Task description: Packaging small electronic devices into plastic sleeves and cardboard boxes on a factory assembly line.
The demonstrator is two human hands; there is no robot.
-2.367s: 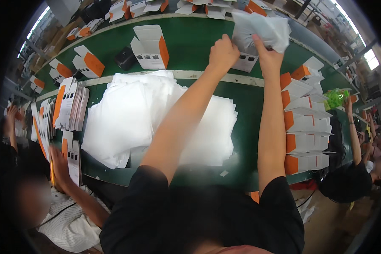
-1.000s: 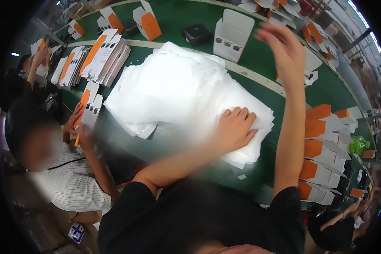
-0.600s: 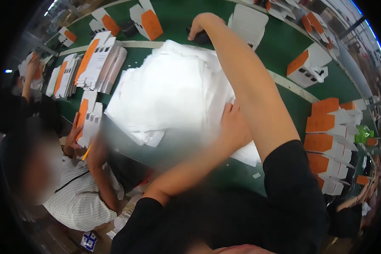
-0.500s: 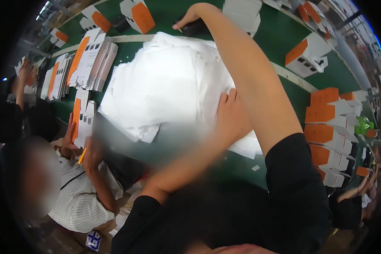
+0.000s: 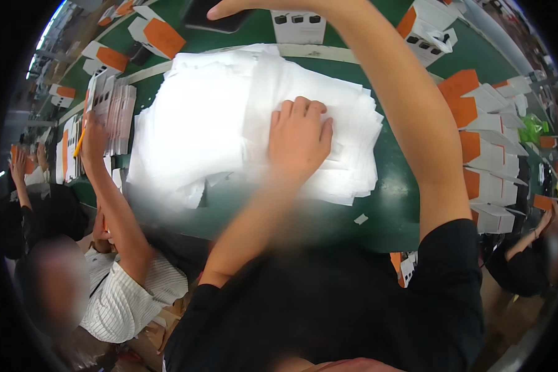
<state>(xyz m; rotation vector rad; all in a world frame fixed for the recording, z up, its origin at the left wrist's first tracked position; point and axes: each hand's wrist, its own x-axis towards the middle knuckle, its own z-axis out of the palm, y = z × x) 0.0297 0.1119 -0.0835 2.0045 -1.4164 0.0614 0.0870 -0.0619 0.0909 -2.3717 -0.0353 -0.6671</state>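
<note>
A broad pile of thin white sheets lies in front of me. My left hand rests palm down on its right part, fingers loosely spread and holding nothing. My right arm stretches over the far side of the pile. At the upper edge of the picture, my right hand has its thumb on a flat black rectangular piece. The rest of that hand is cut off by the frame. Near that piece stands a white box with dark pictures.
Orange-and-white open boxes line the right side; more stand at the far left. Beside stacked flat cartons, a co-worker's hand holds an orange pen-like tool. A paper scrap lies on the green table.
The view has shifted. My right hand has moved leftward along the far side with the black piece. My left hand shows more fully on the sheets. The co-worker's hand has reached toward the stacked cartons.
</note>
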